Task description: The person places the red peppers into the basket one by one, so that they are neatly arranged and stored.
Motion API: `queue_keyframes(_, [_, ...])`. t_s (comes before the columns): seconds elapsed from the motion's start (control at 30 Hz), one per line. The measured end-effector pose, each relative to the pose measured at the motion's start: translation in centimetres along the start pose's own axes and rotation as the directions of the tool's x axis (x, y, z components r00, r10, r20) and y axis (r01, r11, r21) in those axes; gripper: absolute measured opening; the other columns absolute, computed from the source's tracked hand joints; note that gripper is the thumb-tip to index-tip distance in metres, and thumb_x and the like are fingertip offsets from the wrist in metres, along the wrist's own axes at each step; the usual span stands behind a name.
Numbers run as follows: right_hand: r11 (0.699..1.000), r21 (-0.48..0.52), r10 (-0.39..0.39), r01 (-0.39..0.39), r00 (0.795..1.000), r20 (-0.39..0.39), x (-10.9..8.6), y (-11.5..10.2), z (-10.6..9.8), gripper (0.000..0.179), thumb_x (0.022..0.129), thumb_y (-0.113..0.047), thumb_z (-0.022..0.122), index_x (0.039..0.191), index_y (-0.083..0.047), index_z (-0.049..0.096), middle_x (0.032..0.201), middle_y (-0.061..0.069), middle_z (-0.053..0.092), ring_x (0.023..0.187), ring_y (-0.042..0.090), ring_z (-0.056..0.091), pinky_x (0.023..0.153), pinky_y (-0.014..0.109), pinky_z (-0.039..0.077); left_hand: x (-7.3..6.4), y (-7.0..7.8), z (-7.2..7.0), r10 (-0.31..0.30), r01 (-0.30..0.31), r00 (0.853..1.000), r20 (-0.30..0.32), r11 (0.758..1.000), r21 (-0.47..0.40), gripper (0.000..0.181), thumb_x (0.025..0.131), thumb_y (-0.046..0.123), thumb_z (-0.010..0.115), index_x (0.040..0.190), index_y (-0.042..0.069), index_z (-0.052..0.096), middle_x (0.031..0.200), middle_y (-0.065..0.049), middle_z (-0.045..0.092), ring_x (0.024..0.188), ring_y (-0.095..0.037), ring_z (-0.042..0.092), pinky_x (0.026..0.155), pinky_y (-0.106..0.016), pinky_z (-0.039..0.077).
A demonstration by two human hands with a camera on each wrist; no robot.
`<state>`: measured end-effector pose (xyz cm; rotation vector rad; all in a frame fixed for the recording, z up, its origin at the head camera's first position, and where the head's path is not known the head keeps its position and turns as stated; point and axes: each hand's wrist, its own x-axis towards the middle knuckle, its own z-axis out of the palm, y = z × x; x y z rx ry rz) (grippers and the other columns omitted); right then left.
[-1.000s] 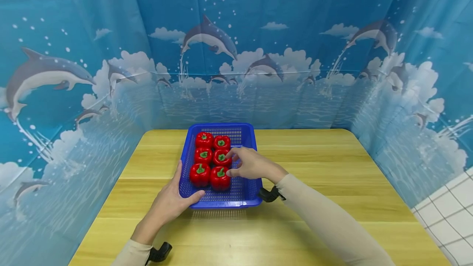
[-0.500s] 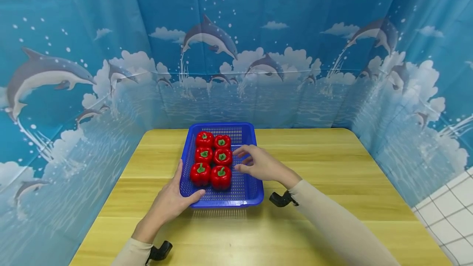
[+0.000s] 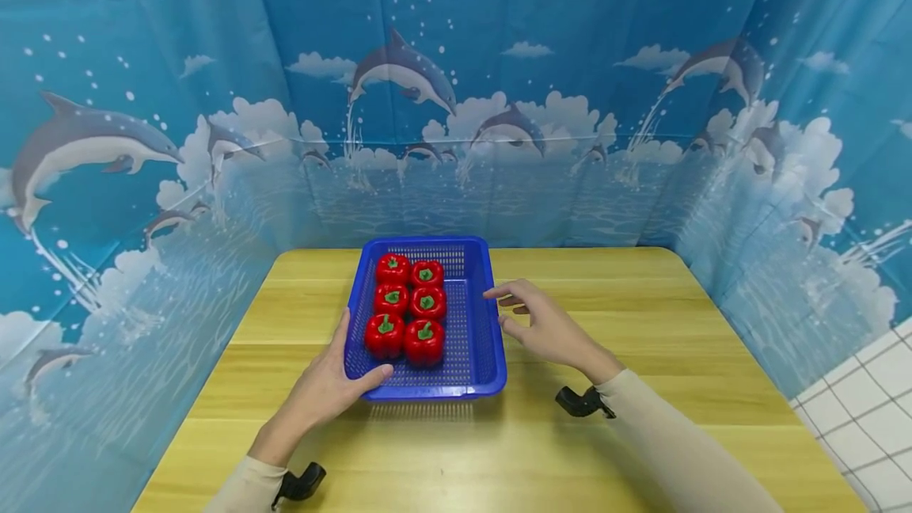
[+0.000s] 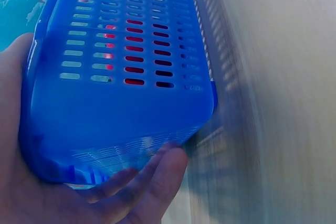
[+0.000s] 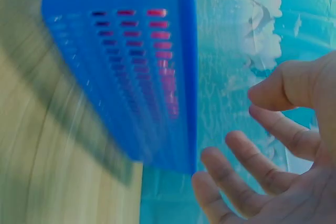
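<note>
A blue plastic basket [image 3: 456,392] with slotted walls stands on the table. Several red bell peppers [image 3: 424,342] with green stems sit in two columns along its left side. My left hand [image 3: 321,389] grips the basket's near left corner, thumb over the rim. In the left wrist view its fingers [image 4: 165,182] curl round the outside of the corner. Beside the basket's right rim hovers my right hand [image 3: 552,332], fingers loosely bent and holding nothing. The right wrist view shows a gap between the right hand's fingertips and thumb, with the basket wall [image 5: 181,77] close by.
The wooden table [image 3: 627,434] runs on to the right and in front of the basket. A blue dolphin-print curtain [image 3: 456,196] hangs behind it and along both sides. White tiles [image 3: 869,394] show at the far right.
My right hand has drawn away from the peppers, moving right and out over the basket's rim. The left hand stays on the corner, and the peppers keep their places.
</note>
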<state>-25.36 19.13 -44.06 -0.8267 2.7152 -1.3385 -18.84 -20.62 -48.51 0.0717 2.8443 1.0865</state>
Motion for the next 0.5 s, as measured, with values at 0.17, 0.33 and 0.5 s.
queue_keyframes(0.17, [1.0, -0.027, -0.006, 0.005, 0.998, -0.058, -1.8, 1.7, -1.0, 0.041, 0.116, -0.01, 0.072, 0.157, -0.015, 0.069, 0.158, 0.011, 0.069, 0.145, 0.039, 0.07, 0.122, 0.068, 0.059, -0.2, -0.4, -0.3, 0.023, -0.023, 1.0, -0.003, 0.998, -0.057, 0.128, 0.105, 0.072, 0.074, 0.189, 0.022, -0.008, 0.196, -0.024, 0.013, 0.179, -0.057, 0.025, 0.138, -0.082, 0.03])
queue_keyframes(0.33, [0.994, -0.111, -0.031, 0.019, 0.993, -0.11, -3.4, 3.3, -2.4, 0.045, 0.115, -0.021, 0.076, 0.16, -0.017, 0.067, 0.161, 0.008, 0.067, 0.147, 0.035, 0.068, 0.122, 0.066, 0.059, -0.5, -1.0, -1.5, 0.024, -0.025, 1.0, -0.016, 0.998, -0.049, 0.118, 0.108, 0.07, 0.071, 0.19, 0.021, 0.003, 0.191, -0.027, 0.026, 0.173, -0.057, 0.039, 0.136, -0.081, 0.036])
queue_keyframes(0.5, [0.978, -0.206, -0.038, 0.001, 0.984, -0.173, -5.3, 5.0, -4.2, 0.051, 0.113, -0.03, 0.08, 0.161, -0.019, 0.066, 0.165, 0.013, 0.061, 0.151, 0.043, 0.063, 0.122, 0.073, 0.054, -0.4, -2.2, -3.0, 0.103, -0.095, 0.992, -0.069, 0.99, 0.102, 0.107, 0.109, 0.071, 0.07, 0.189, 0.021, 0.02, 0.183, -0.025, 0.041, 0.16, -0.053, 0.057, 0.125, -0.078, 0.052])
